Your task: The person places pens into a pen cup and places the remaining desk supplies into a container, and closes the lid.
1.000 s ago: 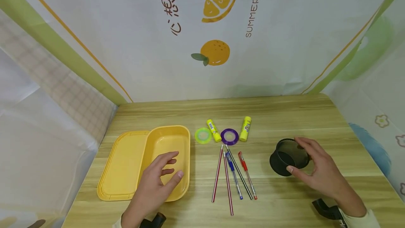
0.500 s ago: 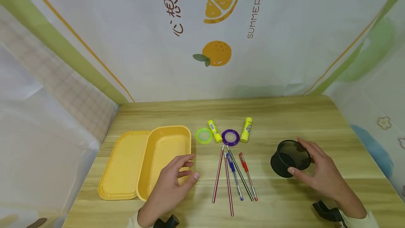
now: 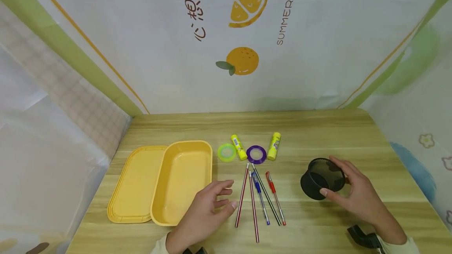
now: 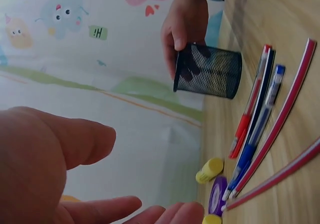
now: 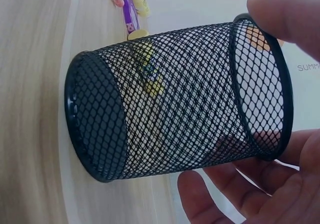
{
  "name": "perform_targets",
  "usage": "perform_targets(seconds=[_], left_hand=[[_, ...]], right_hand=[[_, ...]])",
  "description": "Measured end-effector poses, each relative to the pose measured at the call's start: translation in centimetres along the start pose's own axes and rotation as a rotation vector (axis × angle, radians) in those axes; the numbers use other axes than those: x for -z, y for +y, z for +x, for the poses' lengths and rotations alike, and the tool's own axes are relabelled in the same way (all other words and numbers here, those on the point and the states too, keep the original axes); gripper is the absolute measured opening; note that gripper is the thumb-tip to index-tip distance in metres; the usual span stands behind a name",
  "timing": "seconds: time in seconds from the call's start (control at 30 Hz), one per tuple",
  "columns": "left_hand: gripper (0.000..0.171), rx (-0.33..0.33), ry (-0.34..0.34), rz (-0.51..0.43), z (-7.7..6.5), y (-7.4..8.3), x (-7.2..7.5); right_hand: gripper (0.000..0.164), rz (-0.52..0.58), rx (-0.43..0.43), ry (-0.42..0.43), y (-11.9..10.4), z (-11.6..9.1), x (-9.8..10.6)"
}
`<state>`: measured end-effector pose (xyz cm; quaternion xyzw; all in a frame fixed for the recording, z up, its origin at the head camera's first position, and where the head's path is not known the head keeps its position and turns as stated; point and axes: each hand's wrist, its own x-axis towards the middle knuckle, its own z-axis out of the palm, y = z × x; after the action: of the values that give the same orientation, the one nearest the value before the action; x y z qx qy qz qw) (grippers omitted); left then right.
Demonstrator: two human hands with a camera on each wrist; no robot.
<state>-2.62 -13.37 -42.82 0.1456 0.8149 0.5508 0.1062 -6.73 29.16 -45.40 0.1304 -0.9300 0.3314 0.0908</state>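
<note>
My right hand (image 3: 361,195) holds a black mesh pen holder (image 3: 310,186) by its upper rim, with the thumb on one side and the fingers on the other. In the right wrist view the pen holder (image 5: 175,103) contains nothing, and its base is close over the wood. My left hand (image 3: 208,211) hovers between the yellow box and the pencils, fingers loosely bent and holding nothing. Nearest to it lies a red-striped pencil (image 3: 241,197), beside a second red-striped pencil (image 3: 254,207), a blue pen (image 3: 261,199), a dark pencil (image 3: 270,201) and a red pen (image 3: 276,198).
Left of the pencils sits an open yellow box (image 3: 187,167), its edge overlapping a yellow lid (image 3: 135,187). Behind the pencils lie a green tape roll (image 3: 220,153), a purple tape roll (image 3: 249,154) and two yellow glue sticks, one at left (image 3: 238,146), one at right (image 3: 274,146). A printed curtain (image 3: 176,81) hangs behind.
My left hand has moved right, from above the yellow box to just left of the pencils. My right hand keeps holding the pen holder in nearly the same place.
</note>
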Motion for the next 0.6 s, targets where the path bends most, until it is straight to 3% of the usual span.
perform_targets(seconds=[0.2, 0.37, 0.6], left_hand=[[0.060, -0.002, -0.058, 0.022, 0.1, 0.0, -1.2], [0.064, 0.040, -0.097, 0.077, 0.3, 0.0, -2.3], [0.066, 0.022, -0.075, 0.234, 0.8, -0.5, -4.0]], right_hand=[[0.097, 0.006, 0.000, 0.005, 0.1, -0.2, -0.1], [0.097, 0.024, 0.000, 0.005, 0.2, -0.4, -0.2], [0.096, 0.032, 0.025, 0.012, 0.4, -0.1, -0.4]])
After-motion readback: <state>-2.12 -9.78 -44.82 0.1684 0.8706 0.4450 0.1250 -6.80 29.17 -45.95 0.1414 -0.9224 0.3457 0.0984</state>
